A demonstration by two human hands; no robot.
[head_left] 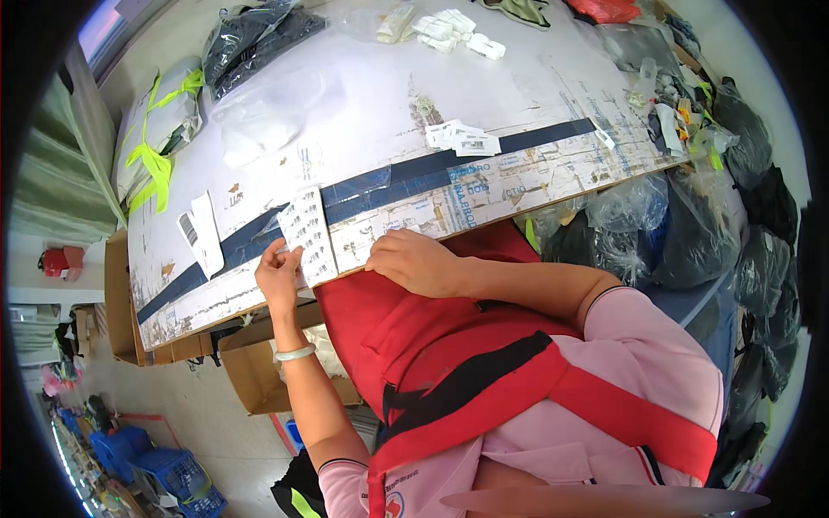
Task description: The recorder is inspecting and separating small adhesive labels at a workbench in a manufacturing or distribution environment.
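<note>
My left hand (280, 274) is closed in a pinch at the left edge of a white sheet of printed labels (307, 237), its thumb on the paper. The sheet lies across the dark tape strip at the front edge of the worn white table (363, 112). To the right of the sheet, my right hand (419, 263) rests at the table edge with its fingers bent and pressed together. Whatever its fingertips hold, if anything, is hidden. Left of the sheet lies a white strip with a barcode (200, 233).
Small white labels (464, 138) lie mid-table, with white bundles (458, 33) at the back. A tied grey bag (160, 129) and dark clear-wrapped packs (255, 43) stand far left. Bagged goods (635, 229) crowd the right. Below the table sits a cardboard box (255, 367).
</note>
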